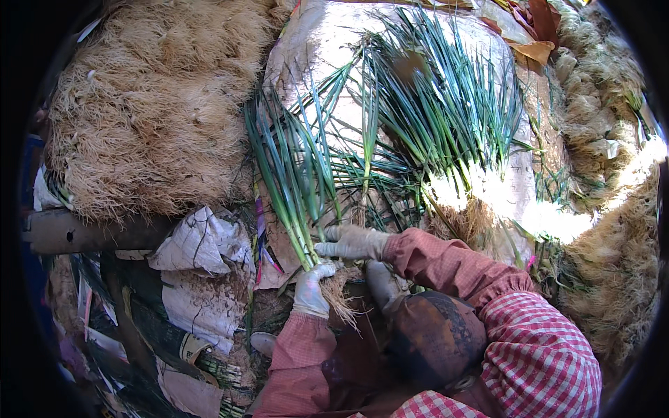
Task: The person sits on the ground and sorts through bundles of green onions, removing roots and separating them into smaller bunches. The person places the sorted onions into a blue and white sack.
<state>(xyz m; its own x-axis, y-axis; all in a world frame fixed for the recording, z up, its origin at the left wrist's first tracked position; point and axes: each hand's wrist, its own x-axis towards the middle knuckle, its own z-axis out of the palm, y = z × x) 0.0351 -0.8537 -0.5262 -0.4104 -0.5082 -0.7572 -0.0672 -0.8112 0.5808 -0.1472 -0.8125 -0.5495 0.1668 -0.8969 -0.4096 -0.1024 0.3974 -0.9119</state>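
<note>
My left hand [312, 290], in a pale glove, is closed around the lower stems of a small bunch of green onions [292, 219]. Their long green leaves point away from me, and the stringy roots [339, 300] hang out below the hand. My right hand [360, 242], gloved too, reaches in from the right with its fingers extended and apart; the fingertips are at the stems, just above my left hand. Beyond it, a larger pile of green onions [444, 109] lies on a pale sheet [324, 47], roots towards me. A few loose stalks [369, 120] lie left of that pile.
At left, a big stack of green onions shows its tan roots [157, 104] above a dark beam [99, 230]. More rooty stacks [611, 261] line the right side. A crumpled white sack [204, 243] and tied bundles [219, 371] are at lower left. My knee [439, 334] and boot [384, 285] are close below.
</note>
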